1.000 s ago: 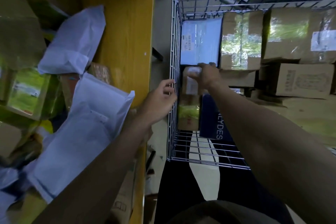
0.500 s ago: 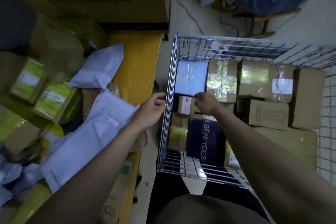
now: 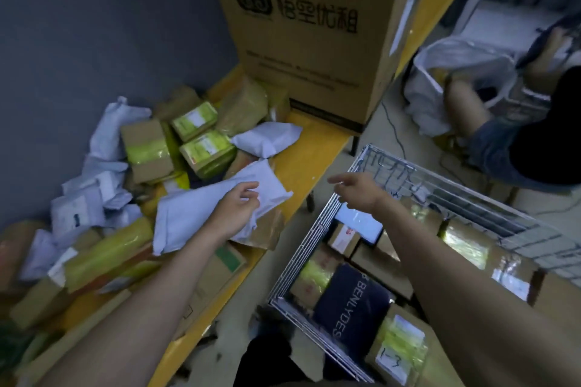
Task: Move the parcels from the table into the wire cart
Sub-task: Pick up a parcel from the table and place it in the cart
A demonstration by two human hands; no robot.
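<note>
on the yellow surface [image 3: 298, 163], the left hand [image 3: 234, 214] lies on a large white poly mailer [image 3: 201, 214], its fingers [image 3: 251, 195] curled loosely over the bag's upper edge; whether they have pinched it is not clear. the right hand [image 3: 358, 192] hangs empty above the far corner of the wire cart [image 3: 301, 254], fingers spread and pointing toward 10 o'clock. from the left hand, another white mailer [image 3: 267, 138] lies at 12 o'clock, and two small boxes wrapped in green-yellow tape [image 3: 201, 135] sit at 11 o'clock, with more white bags [image 3: 94, 185] and cardboard parcels heaped toward 9 o'clock. a tall printed carton [image 3: 308, 28] stands at the far end of the surface. inside the cart, at 5 o'clock from the right hand, lie taped cardboard boxes [image 3: 465, 248], a dark blue bag lettered benlydes [image 3: 355, 302] and a white-labelled flat parcel [image 3: 358, 223]. beyond the cart at 2 o'clock another person [image 3: 509, 141] sits beside a white sack [image 3: 456, 78].
</note>
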